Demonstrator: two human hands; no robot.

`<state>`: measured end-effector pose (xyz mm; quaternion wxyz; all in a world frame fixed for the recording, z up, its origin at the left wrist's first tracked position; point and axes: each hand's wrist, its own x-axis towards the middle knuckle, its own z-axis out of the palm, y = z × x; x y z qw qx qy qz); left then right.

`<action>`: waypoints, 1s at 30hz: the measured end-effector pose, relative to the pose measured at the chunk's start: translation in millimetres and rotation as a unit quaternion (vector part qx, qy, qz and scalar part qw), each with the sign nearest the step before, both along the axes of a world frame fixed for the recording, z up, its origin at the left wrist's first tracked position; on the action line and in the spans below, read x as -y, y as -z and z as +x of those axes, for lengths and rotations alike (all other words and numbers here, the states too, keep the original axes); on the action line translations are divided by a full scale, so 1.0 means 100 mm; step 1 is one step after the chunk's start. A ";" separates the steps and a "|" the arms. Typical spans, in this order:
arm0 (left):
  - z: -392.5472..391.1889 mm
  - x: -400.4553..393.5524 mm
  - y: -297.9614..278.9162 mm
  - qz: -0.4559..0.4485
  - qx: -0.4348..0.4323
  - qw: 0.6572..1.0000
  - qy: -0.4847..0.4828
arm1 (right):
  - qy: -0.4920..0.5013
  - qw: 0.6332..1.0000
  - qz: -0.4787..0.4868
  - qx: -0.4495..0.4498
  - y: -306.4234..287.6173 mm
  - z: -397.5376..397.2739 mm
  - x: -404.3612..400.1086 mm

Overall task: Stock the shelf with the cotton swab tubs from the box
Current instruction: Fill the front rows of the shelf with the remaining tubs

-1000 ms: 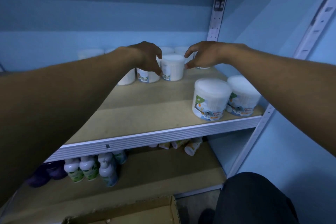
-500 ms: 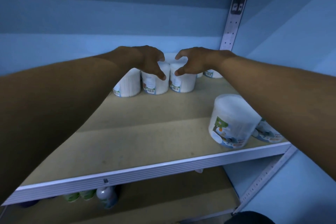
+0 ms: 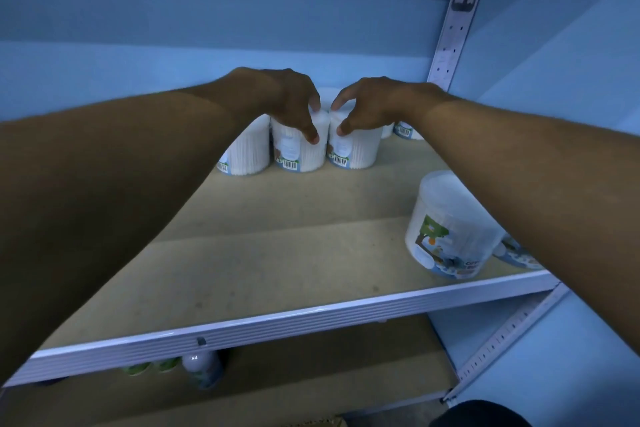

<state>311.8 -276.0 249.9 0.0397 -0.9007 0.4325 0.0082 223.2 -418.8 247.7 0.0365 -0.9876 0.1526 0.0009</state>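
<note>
Left hand (image 3: 291, 104): grips round white plastic swab tub (image 3: 300, 146) — squaring far row.
Right hand (image 3: 367, 106): grips neighbouring white tub (image 3: 353, 149) — touching, side by side.

The cotton swab tubs (image 3: 299, 149) at the back are white, ribbed with fine vertical lines, each with a black-and-white barcode. The nearer tub (image 3: 446, 232) carries a green tree and orange print. The shelf (image 3: 263, 253) board is tan, its front edge white; the walls (image 3: 173, 28) are blue.
</note>
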 end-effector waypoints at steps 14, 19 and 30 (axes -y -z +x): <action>-0.25 -0.14 -0.04 0.007 0.001 1.000 0.015 | -0.006 1.000 -0.004 0.006 0.00 -0.27 -0.16; -0.34 -0.24 -0.04 0.002 -0.003 1.000 0.016 | -0.003 1.000 -0.005 0.003 0.01 -0.35 -0.24; -0.64 -0.53 -0.06 0.007 -0.003 1.000 0.012 | -0.007 1.000 -0.005 -0.003 0.01 -0.68 -0.50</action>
